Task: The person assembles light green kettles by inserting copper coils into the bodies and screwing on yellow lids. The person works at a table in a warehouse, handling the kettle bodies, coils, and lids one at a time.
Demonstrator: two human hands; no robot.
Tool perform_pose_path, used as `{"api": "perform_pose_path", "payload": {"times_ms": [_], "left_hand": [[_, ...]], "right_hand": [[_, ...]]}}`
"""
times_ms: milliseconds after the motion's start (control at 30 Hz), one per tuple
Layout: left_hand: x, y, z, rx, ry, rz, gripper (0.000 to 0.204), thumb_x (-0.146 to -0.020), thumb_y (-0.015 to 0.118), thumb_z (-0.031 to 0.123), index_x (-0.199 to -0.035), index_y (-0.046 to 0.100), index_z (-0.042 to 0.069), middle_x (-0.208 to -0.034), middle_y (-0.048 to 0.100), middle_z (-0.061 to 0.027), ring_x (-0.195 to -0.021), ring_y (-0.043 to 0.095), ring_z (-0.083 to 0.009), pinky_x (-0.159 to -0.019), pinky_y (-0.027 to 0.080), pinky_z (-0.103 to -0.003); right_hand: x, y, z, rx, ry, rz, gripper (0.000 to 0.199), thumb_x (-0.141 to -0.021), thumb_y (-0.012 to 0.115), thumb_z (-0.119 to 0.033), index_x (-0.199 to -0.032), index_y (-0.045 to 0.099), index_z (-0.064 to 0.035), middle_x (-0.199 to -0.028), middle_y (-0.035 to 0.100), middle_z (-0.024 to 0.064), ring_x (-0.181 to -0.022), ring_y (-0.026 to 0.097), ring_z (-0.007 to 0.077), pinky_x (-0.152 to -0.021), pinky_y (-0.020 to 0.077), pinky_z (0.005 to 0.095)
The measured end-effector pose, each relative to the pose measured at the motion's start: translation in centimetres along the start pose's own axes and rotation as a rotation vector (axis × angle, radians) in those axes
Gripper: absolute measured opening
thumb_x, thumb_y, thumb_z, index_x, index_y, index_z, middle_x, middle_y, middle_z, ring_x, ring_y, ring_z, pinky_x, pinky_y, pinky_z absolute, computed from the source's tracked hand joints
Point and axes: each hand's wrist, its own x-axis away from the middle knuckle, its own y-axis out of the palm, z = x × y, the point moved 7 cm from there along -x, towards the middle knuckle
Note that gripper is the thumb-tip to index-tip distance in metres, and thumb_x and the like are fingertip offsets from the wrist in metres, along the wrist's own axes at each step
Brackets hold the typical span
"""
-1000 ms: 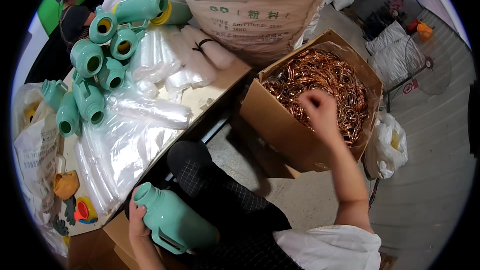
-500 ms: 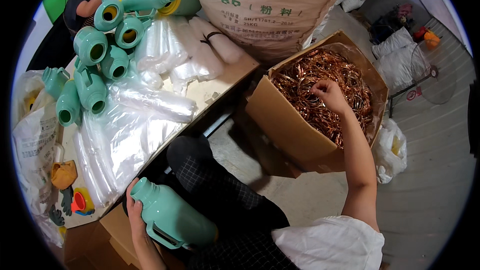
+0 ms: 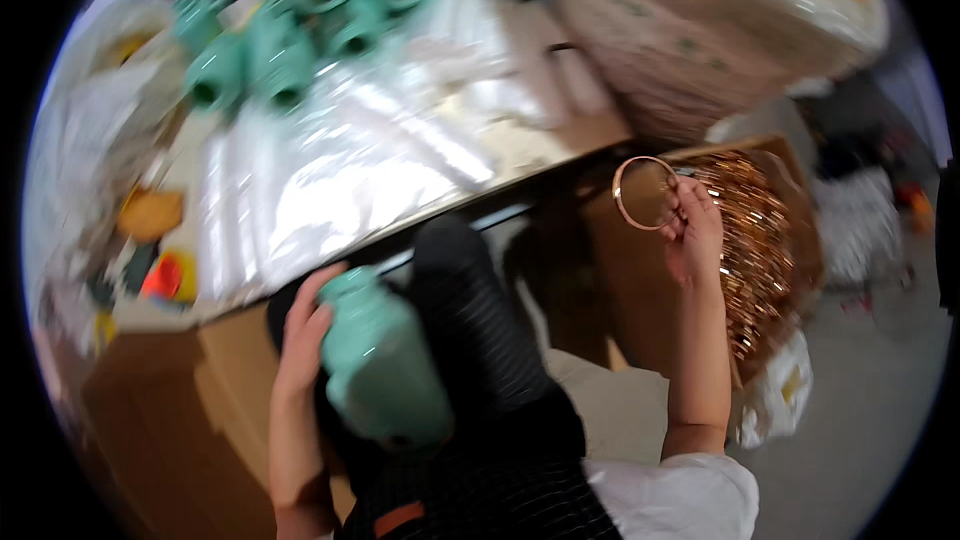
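A mint-green thermos jug (image 3: 385,375) lies across my lap, its neck pointing away from me. My left hand (image 3: 308,320) grips it at the neck and shoulder from the left side. Raised over the near left rim of a cardboard box (image 3: 645,275), my right hand (image 3: 692,220) pinches a thin copper-coloured ring (image 3: 617,198) between thumb and fingers. Inside that box is a heap of similar copper-coloured rings (image 3: 755,250), partly hidden behind my right hand and forearm. Motion blurs the picture.
Clear plastic bags (image 3: 340,155) cover much of the table to the left. Several more green jugs (image 3: 275,60) lie at its far side. A large woven sack (image 3: 680,40) stands beyond the box. Below the table's front edge sits an open carton (image 3: 150,410).
My right hand has come up out of the heap and toward me, now with a ring. The jug has turned more upright in view, my left hand still on it. The view has shifted.
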Motion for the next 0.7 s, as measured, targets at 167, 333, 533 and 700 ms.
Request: {"api": "perform_pose_path", "payload": {"times_ms": [167,333,533,700], "left_hand": [[0.1,1.5,1.4,0.242,0.029,-0.009,0.071,-0.102,0.051,0.046,-0.155,0.028,0.005,-0.137,0.052,-0.0133,-0.123,0.051,-0.0219,-0.107,0.039,-0.035],[3.0,0.2,1.4,0.031,0.000,0.130,0.065,-0.090,0.060,0.008,-0.150,0.036,0.004,-0.141,0.050,-0.0132,-0.131,0.048,-0.0239,-0.112,0.036,-0.037],[4.8,0.2,0.6,0.079,0.055,0.200,0.061,-0.090,0.060,0.005,-0.148,0.039,0.001,-0.139,0.052,-0.0127,-0.132,0.048,-0.0215,-0.112,0.036,-0.037],[5.7,0.8,0.3,0.144,-0.010,0.252,0.056,-0.090,0.056,0.005,-0.145,0.042,0.001,-0.139,0.052,-0.0124,-0.131,0.048,-0.0219,-0.113,0.036,-0.036]], "right_hand": [[8.8,23.0,15.7,-0.096,0.472,-0.592,0.019,-0.096,0.062,-0.008,-0.111,0.067,0.0012,-0.075,0.059,0.0004,-0.057,0.049,0.0050,-0.048,0.0411,0.0223],[12.5,27.9,18.2,0.360,0.101,-0.761,0.022,-0.098,0.055,-0.011,-0.109,0.066,0.0036,-0.080,0.065,0.0055,-0.077,0.062,0.0147,-0.073,0.0495,0.0277],[17.6,24.7,18.2,0.226,0.132,-0.826,0.034,-0.097,0.050,-0.020,-0.123,0.059,0.0006,-0.127,0.059,0.0131,-0.118,0.054,0.0184,-0.101,0.0416,0.0344],[19.2,24.4,17.8,0.035,0.358,-0.770,0.044,-0.093,0.046,-0.014,-0.135,0.047,0.0004,-0.132,0.054,0.0126,-0.123,0.050,0.0201,-0.109,0.0377,0.0353]]}}
